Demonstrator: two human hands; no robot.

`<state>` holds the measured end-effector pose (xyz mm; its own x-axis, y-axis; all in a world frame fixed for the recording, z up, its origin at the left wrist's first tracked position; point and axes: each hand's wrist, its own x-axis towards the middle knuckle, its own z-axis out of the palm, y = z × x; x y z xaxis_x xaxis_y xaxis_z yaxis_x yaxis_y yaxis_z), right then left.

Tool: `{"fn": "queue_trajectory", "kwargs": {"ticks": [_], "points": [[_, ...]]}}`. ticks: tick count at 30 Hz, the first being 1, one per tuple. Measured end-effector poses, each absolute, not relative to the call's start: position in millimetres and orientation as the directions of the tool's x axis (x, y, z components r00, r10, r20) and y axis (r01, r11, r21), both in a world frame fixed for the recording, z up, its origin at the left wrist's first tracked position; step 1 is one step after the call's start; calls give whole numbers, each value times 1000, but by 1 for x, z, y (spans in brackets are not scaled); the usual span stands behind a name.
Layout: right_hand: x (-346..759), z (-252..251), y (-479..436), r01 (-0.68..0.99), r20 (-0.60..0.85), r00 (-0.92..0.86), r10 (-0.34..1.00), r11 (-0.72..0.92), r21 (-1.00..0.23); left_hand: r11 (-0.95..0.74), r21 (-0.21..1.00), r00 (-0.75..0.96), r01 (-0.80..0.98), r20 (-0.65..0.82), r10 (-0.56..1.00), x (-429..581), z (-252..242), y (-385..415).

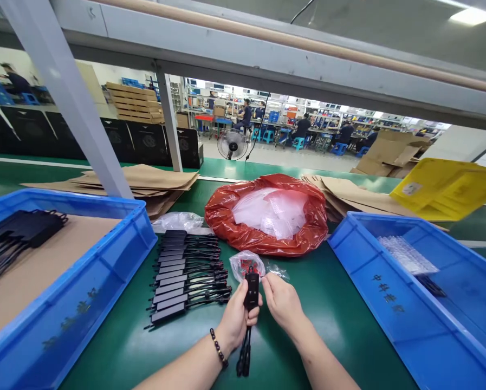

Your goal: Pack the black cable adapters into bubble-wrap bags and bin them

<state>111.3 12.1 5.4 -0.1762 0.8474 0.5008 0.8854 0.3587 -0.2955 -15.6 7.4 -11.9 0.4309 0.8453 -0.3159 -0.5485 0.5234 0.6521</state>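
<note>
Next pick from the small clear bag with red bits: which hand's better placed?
Right, likely. The left hand is wrapped around the black cable module, while the right hand is close to the clear bag. Whether it pinches something small, I can't tell.

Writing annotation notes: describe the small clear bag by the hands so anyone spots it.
On the green tabletop, find the large red plastic bag. At its near edge, just beyond the black cabled module in the left hand, sits the small clear bag. Unlike the crumpled clear plastic farther left, it shows red pieces inside.
</note>
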Motion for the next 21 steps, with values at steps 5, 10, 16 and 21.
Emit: {"fn": "queue_trajectory", "kwargs": {"ticks": [5, 10, 16, 21], "points": [[109, 5, 13, 904, 504, -165, 848, 335, -267, 516, 668, 416, -537, -322, 850, -15, -14, 7], [111, 3, 14, 908, 522, -169, 836, 338, -247, 504, 679, 417, -534, -307, 855, -15, -14, 7], [110, 4, 15, 910, 520, -174, 836, 339, -239, 499, 683, 422, -533, -296, 857, -15, -14, 7], [108, 5, 14, 897, 502, -172, 847, 345, -275, 495, 684, 424, -536, -290, 858, -15, -13, 7]]}}
